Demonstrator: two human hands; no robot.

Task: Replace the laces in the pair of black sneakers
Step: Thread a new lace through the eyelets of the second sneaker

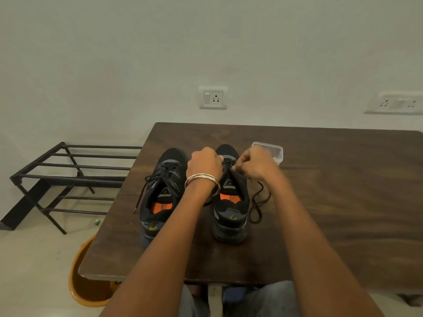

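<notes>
Two black sneakers with orange insoles stand side by side on the dark wooden table (332, 202), heels toward me. The left sneaker (160, 197) has its black lace threaded, with loose ends trailing off its left side. Over the lacing of the right sneaker (231, 209), my left hand (204, 164), with bangles at the wrist, and my right hand (256, 164) both have curled fingers and pinch its black lace (257, 204). A loose length of that lace loops down on the table to the shoe's right. The fingertips themselves are hidden behind the hands.
A small clear plastic container (272, 151) sits just behind my right hand. A black metal shoe rack (68, 177) stands on the floor to the left. An orange tub (87, 282) sits below the table's front left corner. The wall has sockets (212, 97).
</notes>
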